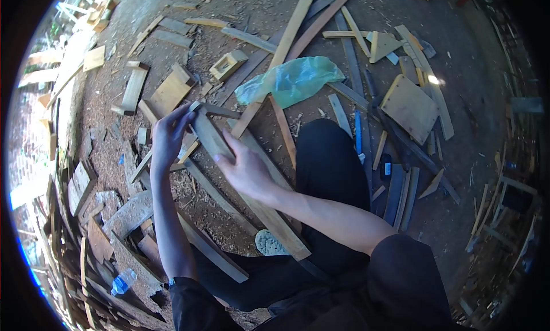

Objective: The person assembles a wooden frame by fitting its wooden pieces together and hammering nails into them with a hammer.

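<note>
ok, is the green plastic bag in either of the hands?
No, the bag lies among wood strips, while the left hand and right hand are on a plank.

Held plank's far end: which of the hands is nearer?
Left. The left hand is at that end; the right hand is farther down the plank, nearer the body.

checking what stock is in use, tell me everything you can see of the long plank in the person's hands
The plank is a long, narrow, straight, flat-faced length of what looks like bare wood, greyish brown, with a squared near end. It slants from the left hand at its far end down toward the person's lap. The right hand lies across its middle, hiding part of it. The near end overlaps the dark trousers; whether it rests on them is unclear. Its underside is hidden.
</note>
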